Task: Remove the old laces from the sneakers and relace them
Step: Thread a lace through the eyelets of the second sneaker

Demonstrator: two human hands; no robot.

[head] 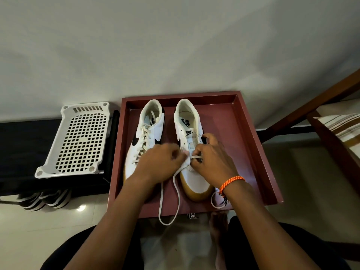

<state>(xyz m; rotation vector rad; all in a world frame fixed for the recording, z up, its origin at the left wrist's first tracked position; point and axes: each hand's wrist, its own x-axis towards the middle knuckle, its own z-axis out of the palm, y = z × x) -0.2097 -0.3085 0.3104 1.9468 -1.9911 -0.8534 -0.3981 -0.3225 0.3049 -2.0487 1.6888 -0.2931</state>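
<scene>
Two white sneakers with black swooshes and gum soles stand side by side in a dark red tray (251, 133), toes toward me. The left sneaker (150, 123) is laced with a cream lace. The right sneaker (188, 121) has open upper eyelets and a bare tongue. My left hand (161, 162) and my right hand (212, 158) meet over the right sneaker's lower eyelets, each pinching part of its cream lace (176, 191). The lace hangs in a long loop over the tray's near edge, and another loop of it lies by my right wrist.
A white perforated plastic rack (78, 139) lies on a black shelf left of the tray. Dark shoes (46, 199) sit under that shelf. A wooden frame with a striped cushion (342, 125) stands at the right. My knees and a bare foot are below the tray.
</scene>
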